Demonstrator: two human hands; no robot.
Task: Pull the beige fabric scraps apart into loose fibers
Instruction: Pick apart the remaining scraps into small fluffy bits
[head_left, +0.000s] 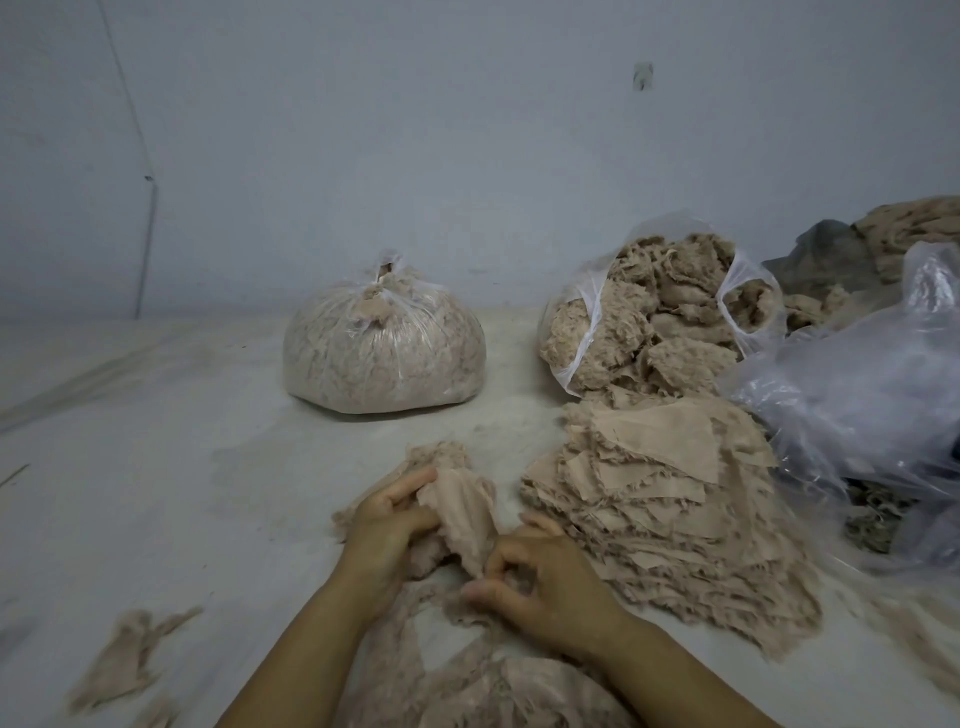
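Tied clear plastic bag (383, 349) packed full of pale shredded fibre, knotted at the top, standing on the pale grey floor (156, 441) near the wall. To its right, open clear plastic bag (660, 306) tipped towards the camera, mouth gaping, stuffed with frayed beige clumps that spill out at the lip. Further right, crumpled translucent plastic sheet or bag (872, 395), contents not clear through the folds, with a greyish tangle of threads (872, 525) just under its edge. In front of the open bag, tall slumped stack of flat beige fabric scraps (665, 499), fringed at the edges. Just left of that stack, low in the middle of the view, one beige fabric scrap (462, 506) held between both hands, long axis running from upper left, away from the camera, down to lower right, towards it; far end frayed and fanning out, near end bunched. Left hand (389, 519) curled round the scrap's upper part, fingers wrapped over the cloth. Right hand (540, 577) pinching the lower end between thumb and fingertips. Under and before the forearms, heap of loose beige fibres (493, 680) on the floor. At lower left, well apart, small wisp of pulled beige fibre (130, 660)
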